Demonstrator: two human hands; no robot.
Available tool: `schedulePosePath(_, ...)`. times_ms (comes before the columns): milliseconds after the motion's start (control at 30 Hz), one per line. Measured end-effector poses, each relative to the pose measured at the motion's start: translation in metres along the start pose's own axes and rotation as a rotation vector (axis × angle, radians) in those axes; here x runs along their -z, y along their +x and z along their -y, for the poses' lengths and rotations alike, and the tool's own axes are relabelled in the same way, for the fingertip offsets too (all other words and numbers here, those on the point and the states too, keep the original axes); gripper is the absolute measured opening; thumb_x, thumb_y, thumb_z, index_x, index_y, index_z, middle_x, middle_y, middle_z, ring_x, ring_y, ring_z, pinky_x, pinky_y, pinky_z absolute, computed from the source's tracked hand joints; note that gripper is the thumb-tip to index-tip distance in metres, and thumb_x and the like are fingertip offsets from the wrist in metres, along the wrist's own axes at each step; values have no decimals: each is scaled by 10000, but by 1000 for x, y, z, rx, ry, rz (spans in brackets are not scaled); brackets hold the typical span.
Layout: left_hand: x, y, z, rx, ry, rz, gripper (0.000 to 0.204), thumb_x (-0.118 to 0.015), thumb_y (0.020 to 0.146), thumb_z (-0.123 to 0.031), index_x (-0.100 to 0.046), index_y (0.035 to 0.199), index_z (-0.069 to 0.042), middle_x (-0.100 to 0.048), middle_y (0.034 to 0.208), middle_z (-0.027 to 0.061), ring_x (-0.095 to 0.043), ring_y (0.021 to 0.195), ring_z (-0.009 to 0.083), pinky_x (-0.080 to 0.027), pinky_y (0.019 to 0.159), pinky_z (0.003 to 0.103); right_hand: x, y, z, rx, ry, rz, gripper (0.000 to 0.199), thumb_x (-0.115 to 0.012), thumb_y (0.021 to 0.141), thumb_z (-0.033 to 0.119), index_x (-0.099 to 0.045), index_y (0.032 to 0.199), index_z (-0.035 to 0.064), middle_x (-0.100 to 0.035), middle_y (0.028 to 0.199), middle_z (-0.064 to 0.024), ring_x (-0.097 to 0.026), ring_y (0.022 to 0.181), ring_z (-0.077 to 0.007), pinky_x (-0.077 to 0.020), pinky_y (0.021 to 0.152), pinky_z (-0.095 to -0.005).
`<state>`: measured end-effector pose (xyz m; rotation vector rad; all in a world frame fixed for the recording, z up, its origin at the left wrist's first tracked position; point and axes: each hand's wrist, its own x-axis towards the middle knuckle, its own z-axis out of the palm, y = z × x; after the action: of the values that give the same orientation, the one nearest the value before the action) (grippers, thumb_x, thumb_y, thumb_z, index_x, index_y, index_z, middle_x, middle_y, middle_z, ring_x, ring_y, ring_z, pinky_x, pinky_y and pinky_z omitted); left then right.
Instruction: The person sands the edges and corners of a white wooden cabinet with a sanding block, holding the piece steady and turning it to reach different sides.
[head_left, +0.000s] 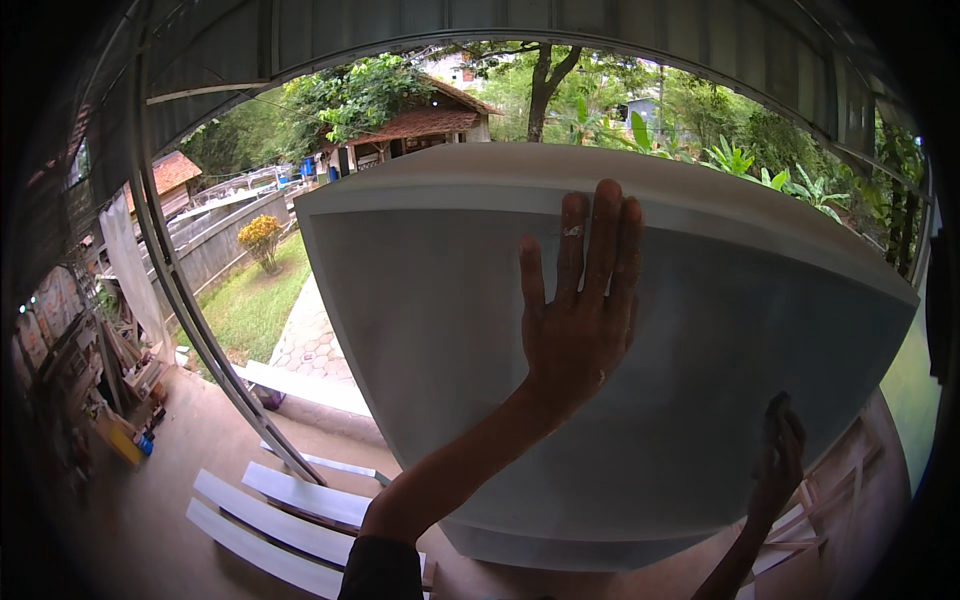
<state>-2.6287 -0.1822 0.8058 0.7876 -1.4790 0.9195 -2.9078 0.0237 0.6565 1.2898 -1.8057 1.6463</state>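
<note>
A large white-grey cabinet-like box (440, 300) fills the middle of the view, its broad flat panel facing me inside a slightly raised border. My left hand (585, 300) lies flat against the upper part of this panel, fingers stretched upward and holding nothing. Pale specks mark its fingers and wrist. Lower down and to the right, my right hand (780, 455) is closed around a small dark pad (779, 404) at the panel's surface. Blur and shadow hide the pad's exact kind and most of the right fingers.
Several long white boards (270, 555) lie side by side at the lower left. A metal post (175, 250) rises left of the box. Scrap wood (120, 370) is piled at the far left. Wooden frames (825, 500) stand at the lower right. Beyond the opening are grass (240, 318) and a paved path (312, 340).
</note>
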Motion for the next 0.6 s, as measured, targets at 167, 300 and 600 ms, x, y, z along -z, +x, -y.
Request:
schedulePosePath(167,-7,10,-41,-58,-72,-39,602,-554,1007,-177,-431,1586,-65,-440,1653,115,-421,1528,281,-210,1264,560,0,-10,-12,27,-39,0,386,-712,989,237,-700,1305,16,-618,1401,-152,-584,1322,-312,-478,1093,-431)
schedulePosePath(300,-14,16,-71,-117,-30,-57,600,-547,1004,-161,-431,1582,-48,-428,1656,139,-412,1533,289,-215,1272,533,7,-18,-25,-52,46,-11,440,-741,959,301,-705,1295,20,-617,1405,-173,-577,1331,-333,-467,1097,-451)
schedulePosePath(600,-20,32,-141,-229,-151,-10,589,-561,993,-158,-461,1558,-22,-437,1644,147,-428,1517,309,-252,1279,487,26,-23,-56,-110,77,-44,462,-758,939,306,-709,1298,19,-619,1394,-180,-574,1327,-340,-454,1103,-475)
